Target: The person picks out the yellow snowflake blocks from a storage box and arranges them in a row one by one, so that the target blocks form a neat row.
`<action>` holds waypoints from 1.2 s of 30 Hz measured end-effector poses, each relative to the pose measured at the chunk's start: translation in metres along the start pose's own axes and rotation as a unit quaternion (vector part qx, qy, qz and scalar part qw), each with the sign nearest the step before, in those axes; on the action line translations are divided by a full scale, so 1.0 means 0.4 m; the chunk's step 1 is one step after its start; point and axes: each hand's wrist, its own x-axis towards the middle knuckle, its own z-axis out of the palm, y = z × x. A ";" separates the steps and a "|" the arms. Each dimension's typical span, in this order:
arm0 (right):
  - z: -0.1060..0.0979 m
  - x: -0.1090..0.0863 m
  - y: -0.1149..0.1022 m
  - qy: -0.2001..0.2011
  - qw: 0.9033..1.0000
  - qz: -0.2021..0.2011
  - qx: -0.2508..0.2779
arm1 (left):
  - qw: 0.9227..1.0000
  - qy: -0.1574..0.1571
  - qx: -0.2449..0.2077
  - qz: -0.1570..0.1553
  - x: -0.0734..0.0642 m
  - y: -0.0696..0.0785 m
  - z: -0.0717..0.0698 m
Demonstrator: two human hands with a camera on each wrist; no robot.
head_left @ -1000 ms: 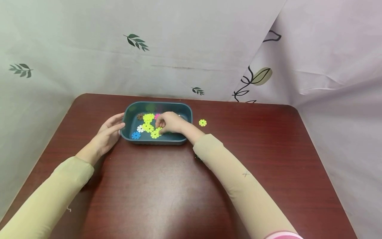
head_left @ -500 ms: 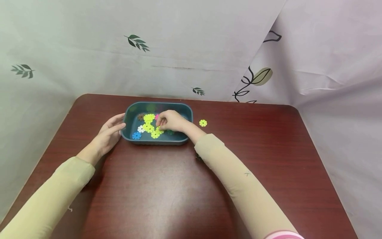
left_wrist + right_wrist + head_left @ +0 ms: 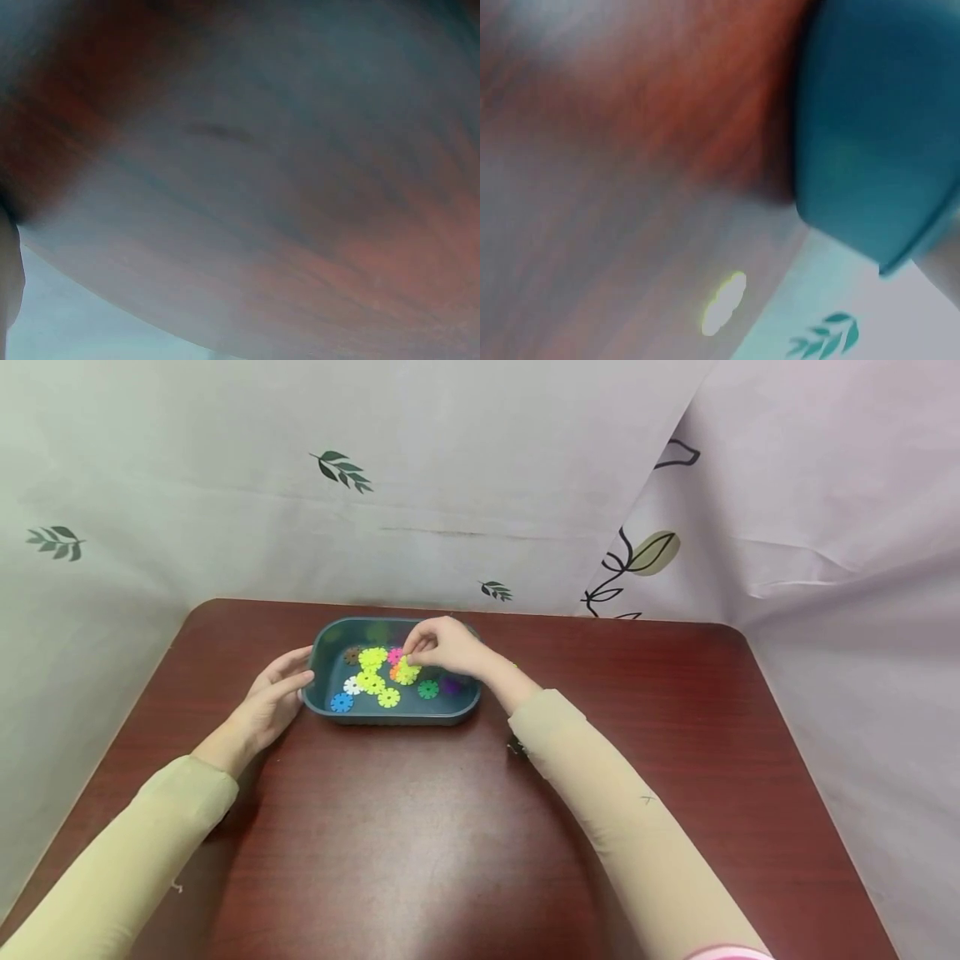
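Observation:
In the head view, my right hand (image 3: 450, 647) pinches a yellow snowflake-shaped plastic disc (image 3: 407, 672) between thumb and fingers, above the floor of a dark teal tray (image 3: 390, 720). My left hand (image 3: 266, 702) rests against the tray's left end, fingers fairly straight and thumb at the rim. Inside the tray lie several more yellow discs (image 3: 371, 682), a blue disc (image 3: 342, 702), a white disc (image 3: 352, 686), a brown disc (image 3: 352, 657), a pink disc (image 3: 395, 656), a green disc (image 3: 428, 689) and a purple disc (image 3: 452, 686). An orange disc (image 3: 394, 672) shows partly beside the pinched one.
A yellow disc (image 3: 724, 304) lies on the table right of the tray, mostly hidden by my right wrist in the head view. The reddish-brown table (image 3: 360, 827) meets a pale leaf-printed cloth (image 3: 420, 493) behind. The left wrist view is mostly blurred tabletop.
My right hand has risen and moved slightly right, lifting the yellow disc from beside another yellow one. The green and purple discs now show. My left hand has stayed at the tray.

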 end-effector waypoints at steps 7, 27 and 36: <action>-0.075 -0.036 0.014 0.045 0.997 0.022 0.050 | 1.000 -0.006 -0.010 0.004 0.000 -0.001 -0.002; -0.213 -0.138 0.117 0.113 0.986 0.079 0.091 | 1.000 -0.002 -0.007 -0.002 -0.001 -0.002 -0.013; -0.231 -0.181 0.188 0.115 0.984 0.105 0.082 | 1.000 -0.007 -0.018 0.001 0.002 0.001 -0.014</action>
